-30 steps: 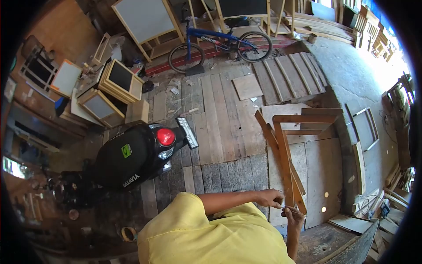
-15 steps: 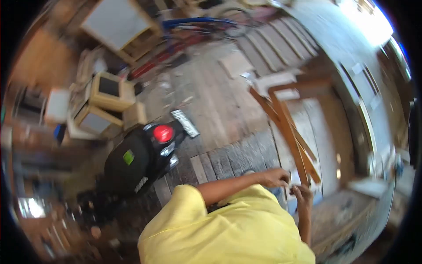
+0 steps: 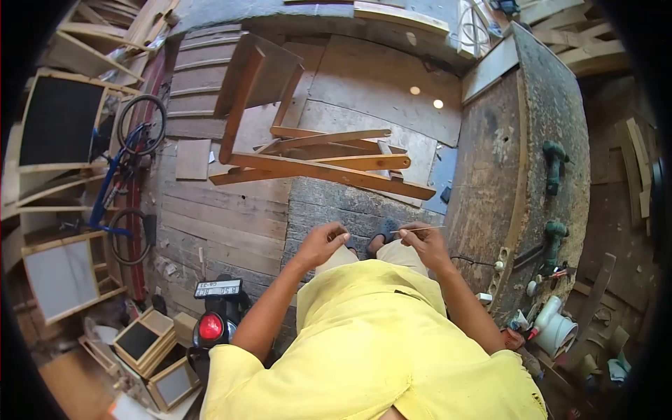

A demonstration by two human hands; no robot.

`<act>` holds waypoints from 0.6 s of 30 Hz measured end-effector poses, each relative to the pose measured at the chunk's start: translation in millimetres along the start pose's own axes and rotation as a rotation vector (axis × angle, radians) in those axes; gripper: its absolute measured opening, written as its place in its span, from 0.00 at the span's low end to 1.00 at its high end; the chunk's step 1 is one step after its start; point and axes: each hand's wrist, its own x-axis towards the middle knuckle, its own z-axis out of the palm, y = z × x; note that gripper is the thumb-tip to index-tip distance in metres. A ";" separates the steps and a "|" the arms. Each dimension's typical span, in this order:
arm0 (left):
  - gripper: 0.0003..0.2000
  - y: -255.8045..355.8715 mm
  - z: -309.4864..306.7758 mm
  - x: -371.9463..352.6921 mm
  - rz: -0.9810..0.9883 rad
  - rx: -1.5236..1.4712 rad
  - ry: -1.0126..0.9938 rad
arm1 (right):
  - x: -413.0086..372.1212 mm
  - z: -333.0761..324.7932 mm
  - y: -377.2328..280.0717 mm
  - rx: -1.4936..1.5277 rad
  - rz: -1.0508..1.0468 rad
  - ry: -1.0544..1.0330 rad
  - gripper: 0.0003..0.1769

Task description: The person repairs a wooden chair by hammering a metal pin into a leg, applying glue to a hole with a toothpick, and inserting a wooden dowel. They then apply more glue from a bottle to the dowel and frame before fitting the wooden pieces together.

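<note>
In the head view my right hand (image 3: 427,246) is closed in a pinch on a thin stick (image 3: 432,227), which points out to the right. My left hand (image 3: 320,245) hangs to the left of it, fingers curled together; whether something small is between them I cannot make out. The two hands are apart, in front of my yellow shirt. Ahead of them on the floor stands a brown folding wooden frame (image 3: 329,171) with crossed legs and a panel at its far left. Neither hand touches it.
To the right is a worn workbench (image 3: 486,168) with green clamps (image 3: 555,168) and a cable. A motorbike (image 3: 215,318) stands close on the left. Farther left are a blue bicycle (image 3: 115,178) and wooden framed panels (image 3: 61,273). Timber boards (image 3: 399,17) lie at the back.
My view has swung round to the right, so the wooden frame is now straight ahead and the motorbike at lower left. My hands have moved apart, and the thin stick shows clearly.
</note>
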 end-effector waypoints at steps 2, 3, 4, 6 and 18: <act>0.12 4.3 4.9 28.5 0.049 0.034 -0.001 | 8.0 -23.1 13.6 -0.012 -0.001 0.110 0.10; 0.12 5.8 9.2 44.7 0.044 0.037 -0.011 | 14.2 -34.2 20.2 -0.005 0.006 0.115 0.10; 0.12 6.4 13.0 63.2 0.047 0.065 0.015 | 23.7 -44.3 28.6 0.057 0.003 0.167 0.10; 0.11 -2.1 19.6 115.3 0.118 0.145 0.057 | 51.0 -64.0 52.5 0.132 0.005 0.224 0.10; 0.21 -84.2 113.9 420.2 0.324 0.244 -0.435 | 233.1 -122.3 195.2 -0.056 -0.433 0.573 0.08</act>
